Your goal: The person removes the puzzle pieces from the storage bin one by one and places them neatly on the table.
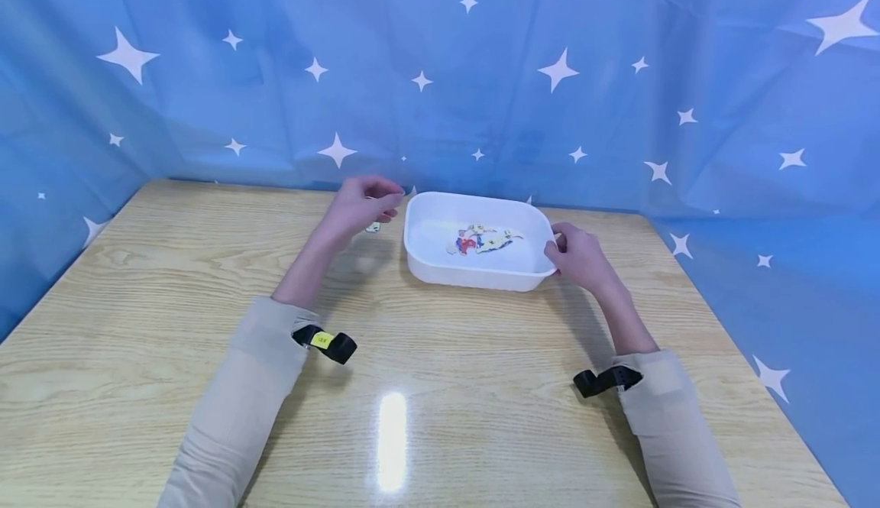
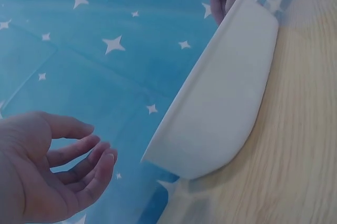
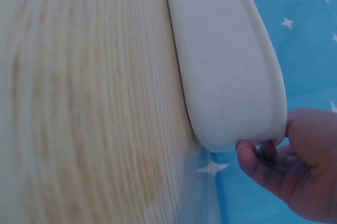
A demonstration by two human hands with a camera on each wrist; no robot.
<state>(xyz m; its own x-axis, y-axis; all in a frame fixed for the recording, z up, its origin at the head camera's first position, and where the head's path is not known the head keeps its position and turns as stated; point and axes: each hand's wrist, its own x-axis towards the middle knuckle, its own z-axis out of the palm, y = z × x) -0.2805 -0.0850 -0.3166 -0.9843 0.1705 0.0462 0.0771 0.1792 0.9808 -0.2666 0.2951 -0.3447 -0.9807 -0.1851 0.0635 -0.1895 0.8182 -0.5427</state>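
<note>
A white plastic basin (image 1: pixel 474 273) stands toward the back of the wooden table. On its floor lie flat colourful pieces (image 1: pixel 484 241) in red, blue and cream, too small to make out. My right hand (image 1: pixel 580 256) grips the basin's right end at the rim; in the right wrist view its fingers (image 3: pixel 253 163) lie against the end wall. Beyond the basin's left end hovers my left hand (image 1: pixel 364 206), loosely curled, holding nothing and apart from the basin (image 2: pixel 216 92). Below that hand a small pale piece with dark marks (image 1: pixel 373 227) shows on the table, partly hidden.
A blue cloth with white stars (image 1: pixel 481 111) hangs behind the table and continues down both sides. The wood-grain tabletop (image 1: pixel 467 393) extends toward me, with a bright light reflection near the front. Each wrist carries a black strap (image 1: pixel 608 380).
</note>
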